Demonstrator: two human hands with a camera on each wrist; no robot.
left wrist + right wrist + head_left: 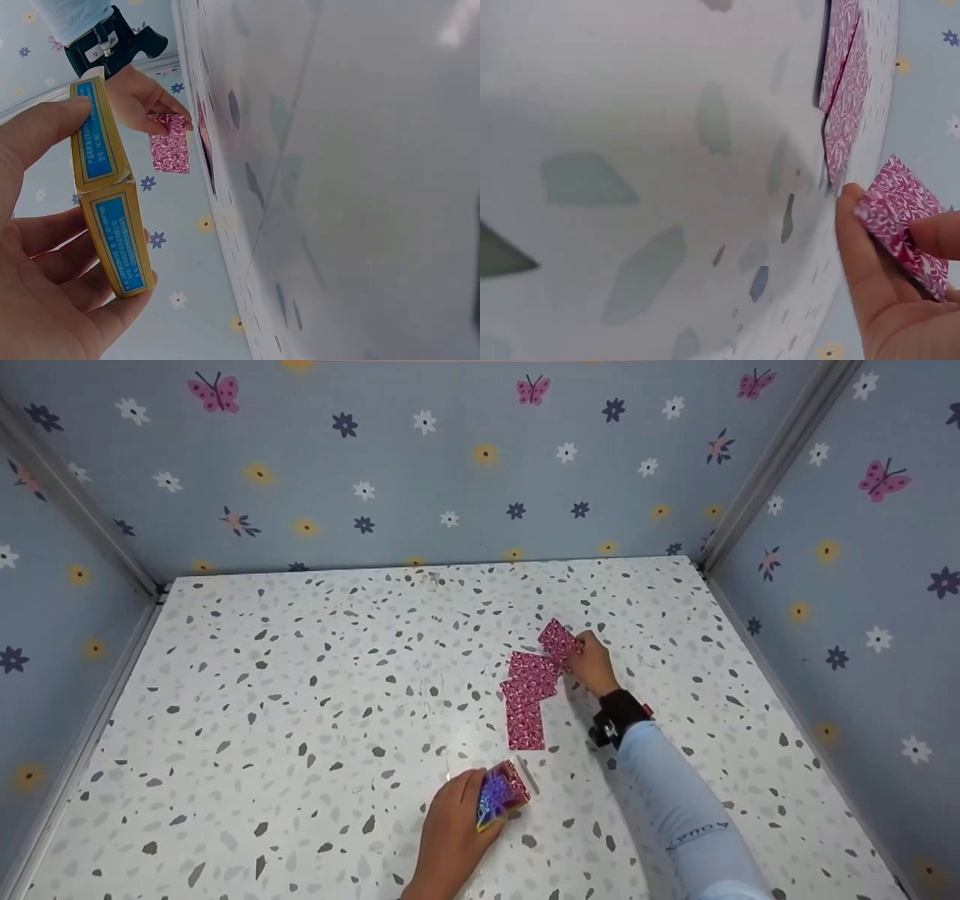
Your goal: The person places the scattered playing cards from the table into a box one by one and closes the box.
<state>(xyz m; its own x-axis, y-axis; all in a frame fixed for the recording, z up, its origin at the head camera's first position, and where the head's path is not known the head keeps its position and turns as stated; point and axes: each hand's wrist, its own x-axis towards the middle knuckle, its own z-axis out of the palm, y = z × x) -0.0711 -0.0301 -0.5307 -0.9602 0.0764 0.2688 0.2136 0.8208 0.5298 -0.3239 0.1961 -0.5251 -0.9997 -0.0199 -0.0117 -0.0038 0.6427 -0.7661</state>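
Note:
My left hand (pixel 454 821) grips a small card box (pixel 493 801), yellow with blue printed panels (pixel 120 244) in the left wrist view. The thumb lies on one side and the fingers curl round the other. Pink patterned backs (pixel 510 772) show at the box's far end, beside a raised pale flap. Farther forward, my right hand (pixel 592 664) pinches a pink-and-white patterned playing card (pixel 901 214) between thumb and fingers. Just left of that hand, several matching cards (pixel 525 720) lie overlapping on the table, pattern side up, in a bent row.
The white speckled table (pixel 300 697) runs back to a blue wall (pixel 420 465) printed with flowers and butterflies. More such panels stand at the left and right sides. A black wrist strap with a camera (pixel 619 716) sits on the right wrist, below a light blue sleeve (pixel 675 802).

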